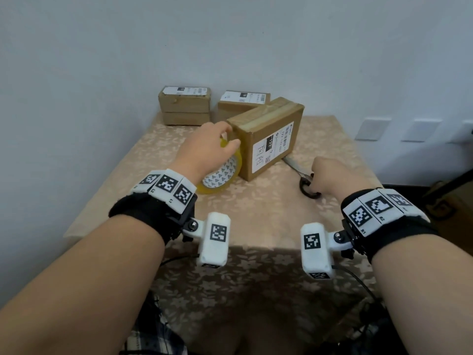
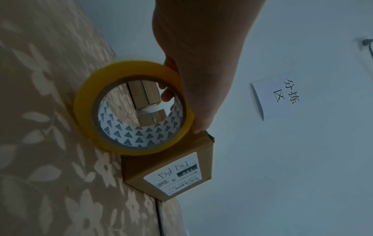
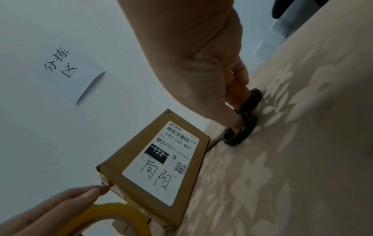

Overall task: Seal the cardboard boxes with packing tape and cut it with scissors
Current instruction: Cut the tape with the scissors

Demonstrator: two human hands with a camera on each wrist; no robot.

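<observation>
Only wrist-view: wall sign [image 2: 279, 99] (handwritten).

Left hand [image 1: 204, 147] gripping yellow tape roll [image 1: 222, 172] against labelled cardboard box [image 1: 266, 139]; right hand [image 1: 330, 175] on scissors [image 1: 302, 175], mid-tabletop [image 1: 256, 213].

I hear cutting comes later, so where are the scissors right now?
In the head view, the scissors lie on the table, right of the labelled box, with the right hand gripping their black handles.

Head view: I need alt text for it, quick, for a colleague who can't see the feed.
A left hand grips a yellow tape roll against the near cardboard box, while the right hand holds black-handled scissors on the floral tablecloth. More boxes sit by the wall.
</observation>
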